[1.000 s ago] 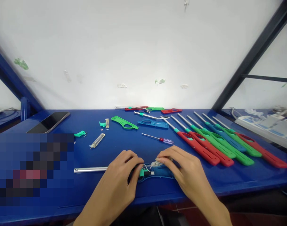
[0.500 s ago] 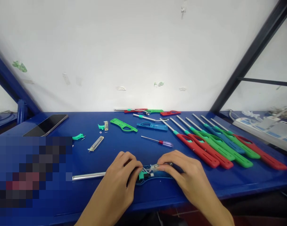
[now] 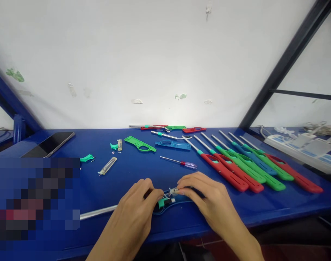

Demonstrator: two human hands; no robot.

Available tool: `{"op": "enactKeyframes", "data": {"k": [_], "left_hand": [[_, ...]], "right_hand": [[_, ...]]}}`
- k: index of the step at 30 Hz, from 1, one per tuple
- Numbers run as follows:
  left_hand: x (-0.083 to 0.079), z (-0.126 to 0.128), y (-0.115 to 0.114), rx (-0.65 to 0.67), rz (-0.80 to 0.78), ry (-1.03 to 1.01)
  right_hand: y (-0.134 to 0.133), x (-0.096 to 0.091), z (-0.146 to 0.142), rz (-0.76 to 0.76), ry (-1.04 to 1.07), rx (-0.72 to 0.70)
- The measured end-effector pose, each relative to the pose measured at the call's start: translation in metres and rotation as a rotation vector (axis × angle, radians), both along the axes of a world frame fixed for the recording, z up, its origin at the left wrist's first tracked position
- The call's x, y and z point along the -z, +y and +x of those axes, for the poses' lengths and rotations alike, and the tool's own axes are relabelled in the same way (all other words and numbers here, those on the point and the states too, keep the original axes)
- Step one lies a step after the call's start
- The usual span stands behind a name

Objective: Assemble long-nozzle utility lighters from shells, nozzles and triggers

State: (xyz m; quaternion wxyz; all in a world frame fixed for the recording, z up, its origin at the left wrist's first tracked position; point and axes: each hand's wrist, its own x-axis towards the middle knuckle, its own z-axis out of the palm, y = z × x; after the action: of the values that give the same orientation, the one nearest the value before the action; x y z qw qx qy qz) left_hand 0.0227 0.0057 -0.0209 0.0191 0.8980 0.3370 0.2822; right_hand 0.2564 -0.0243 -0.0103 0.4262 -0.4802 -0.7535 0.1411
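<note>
White wall point(image 3: 154, 65) noted behind a blue table point(image 3: 138, 167). I find an opened blue lighter shell point(image 3: 165, 209) near the table's front edge, its metal tube point(image 3: 98, 212) pointing left. The left hand point(image 3: 136, 203) is closed on the shell's tube end; whether its fingertips also pinch the white wires point(image 3: 168, 195), I cannot tell. The right hand point(image 3: 206, 192) pinches a small clear part point(image 3: 174, 191) at the shell. Screwdriver point(image 3: 188, 165) lies beyond.

Blue table point(image 3: 143, 165): phone point(image 3: 49, 144) left, screwdriver point(image 3: 188, 165) mid, green shell point(image 3: 133, 141) and blue shell point(image 3: 178, 145) behind, lighters point(image 3: 227, 174) lined up right.
</note>
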Motion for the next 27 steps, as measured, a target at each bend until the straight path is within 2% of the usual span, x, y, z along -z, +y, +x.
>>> {"op": "enactKeyframes", "data": {"k": [4,8,15,27], "left_hand": [[-0.002,-0.001,-0.003,0.014,0.067,0.033],[-0.006,0.001,-0.006,0.029,0.01,-0.007],[-0.004,-0.001,-0.008,0.042,-0.075,-0.048],[-0.007,-0.001,-0.008,0.039,-0.101,-0.078]], "right_hand": [[0.001,0.003,0.001,-0.036,-0.041,0.004],[-0.001,0.001,0.002,-0.056,-0.059,0.002],[-0.002,-0.008,0.001,-0.186,-0.003,0.013],[-0.001,-0.008,0.002,-0.168,0.052,-0.026]]}}
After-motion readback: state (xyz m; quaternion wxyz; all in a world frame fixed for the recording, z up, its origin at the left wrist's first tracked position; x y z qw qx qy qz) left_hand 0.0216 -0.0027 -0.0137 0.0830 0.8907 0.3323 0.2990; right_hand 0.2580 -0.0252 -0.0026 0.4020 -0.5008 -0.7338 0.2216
